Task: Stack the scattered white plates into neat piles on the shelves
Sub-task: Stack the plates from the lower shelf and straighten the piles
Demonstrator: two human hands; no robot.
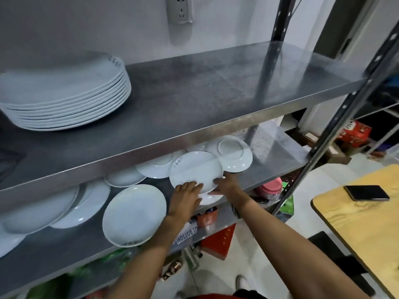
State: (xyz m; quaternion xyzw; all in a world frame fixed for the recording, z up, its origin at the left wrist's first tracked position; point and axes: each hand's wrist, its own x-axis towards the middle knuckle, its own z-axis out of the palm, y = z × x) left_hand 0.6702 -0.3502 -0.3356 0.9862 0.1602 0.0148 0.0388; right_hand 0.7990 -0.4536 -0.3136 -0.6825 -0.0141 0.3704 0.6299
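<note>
Middle shelf (pixel 278 147): the left hand (pixel 185 196) and right hand (pixel 226 183) grip the near rim of a white plate (pixel 195 169), held over another plate (pixel 210 198). Loose plates (pixel 133 214) lie scattered alongside; a neat pile (pixel 64 93) stands on the upper shelf (pixel 216 87)

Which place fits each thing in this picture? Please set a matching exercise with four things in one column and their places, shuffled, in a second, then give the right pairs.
Things
1. neat pile of plates
2. phone
3. plate with the small dish on it
4. held plate

Places
A. on the wooden table
B. upper shelf, left end
C. middle shelf, between the left hand and the right hand
D. middle shelf, far back on the right

Pairs: 1-B, 2-A, 3-D, 4-C
</note>
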